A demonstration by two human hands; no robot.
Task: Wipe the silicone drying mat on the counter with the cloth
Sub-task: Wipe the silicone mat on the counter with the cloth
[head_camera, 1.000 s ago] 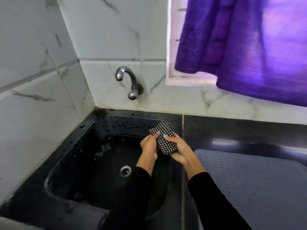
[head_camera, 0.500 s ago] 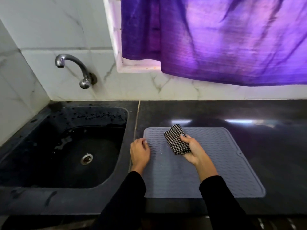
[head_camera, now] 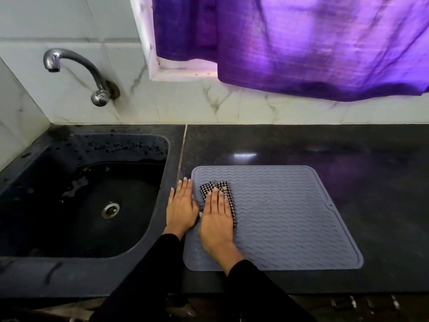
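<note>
Your right hand [head_camera: 217, 214] is pressing flat, fingers straight, on the folded checked cloth [head_camera: 228, 194], a released grip with nothing clenched, and the cloth is lying on the near-left part of the grey silicone drying mat [head_camera: 285, 217]. Your left hand [head_camera: 182, 205] is resting flat with straight fingers across the mat's left edge and the black worktop [head_camera: 348, 147]. The mat is sitting on the worktop just right of the black sink [head_camera: 34, 261], under the purple curtain [head_camera: 301, 43]
</note>
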